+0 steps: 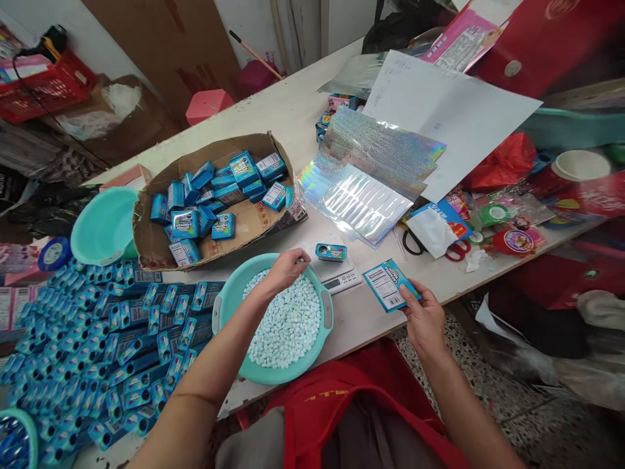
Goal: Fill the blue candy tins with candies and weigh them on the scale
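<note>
My left hand (288,268) hovers over the far rim of a turquoise basin (267,374) full of small pale-blue candies (286,319). Its fingers are closed together, and what they hold, if anything, is hidden. Just beyond the fingers, a small blue candy box (331,252) lies on a white digital scale (347,280). My right hand (426,318) pinches a flattened blue candy box (385,286) at its right edge, above the table's front edge. Its printed side, with text and a barcode, faces up.
A cardboard tray (254,238) behind the basin holds several filled-out blue boxes. Many standing boxes (112,339) crowd the left side, beside a turquoise bowl (105,221). Holographic sheets (366,203), a white paper sheet (434,104) and red-handled scissors (458,251) lie at the right.
</note>
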`<state>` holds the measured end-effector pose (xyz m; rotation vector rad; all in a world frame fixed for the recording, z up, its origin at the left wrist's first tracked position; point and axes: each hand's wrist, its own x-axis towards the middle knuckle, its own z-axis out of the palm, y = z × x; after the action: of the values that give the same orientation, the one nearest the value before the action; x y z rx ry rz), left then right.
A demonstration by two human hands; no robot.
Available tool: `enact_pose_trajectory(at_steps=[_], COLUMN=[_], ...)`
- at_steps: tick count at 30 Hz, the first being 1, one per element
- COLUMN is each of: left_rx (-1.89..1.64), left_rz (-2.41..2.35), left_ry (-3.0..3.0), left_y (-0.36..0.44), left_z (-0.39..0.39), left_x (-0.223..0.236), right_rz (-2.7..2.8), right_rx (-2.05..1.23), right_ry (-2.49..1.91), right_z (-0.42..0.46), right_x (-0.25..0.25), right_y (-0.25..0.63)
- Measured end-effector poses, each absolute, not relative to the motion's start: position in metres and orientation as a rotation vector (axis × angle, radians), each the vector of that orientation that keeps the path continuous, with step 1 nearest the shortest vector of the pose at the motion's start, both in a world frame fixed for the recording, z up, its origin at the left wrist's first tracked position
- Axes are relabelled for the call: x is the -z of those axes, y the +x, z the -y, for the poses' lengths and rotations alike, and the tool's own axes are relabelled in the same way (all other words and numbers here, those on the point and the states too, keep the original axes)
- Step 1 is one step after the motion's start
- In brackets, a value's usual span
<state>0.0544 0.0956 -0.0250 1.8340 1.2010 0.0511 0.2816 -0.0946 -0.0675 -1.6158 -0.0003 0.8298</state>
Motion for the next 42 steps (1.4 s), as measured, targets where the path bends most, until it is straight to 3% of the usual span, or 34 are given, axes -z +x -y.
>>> enact_pose_trajectory(at_steps=[12, 28, 33, 39, 42], left_rx=[0.055, -0.106, -0.204, 0.152, -0.007], left_rz=[-1.139, -1.181, -1.231, -1.215, -1.357], left_ry=[2.250, 2.116, 1.938, 2.041, 2.020], left_y=[0.103, 0.108, 0.091, 0.034, 0.038], left_z=[-0.119, -0.115, -0.118, -0.099, -0.092], left_x=[0.035, 0.023, 0.023, 0.009, 0.014], right_rz=[-0.017, 0.010, 0.007, 0.042, 0.063], right_rx=[-0.812, -0.818, -0.813, -0.764, -0.737], right_ry=[-1.632, -1.650, -1.656, -1.706, -1.745], right_z=[0.101, 0.096, 0.096, 0.102, 0.103], right_x=[0.075, 0.072, 0.070, 0.078, 0.081], right_y=[0.292, 0.287, 0.285, 0.291, 0.292])
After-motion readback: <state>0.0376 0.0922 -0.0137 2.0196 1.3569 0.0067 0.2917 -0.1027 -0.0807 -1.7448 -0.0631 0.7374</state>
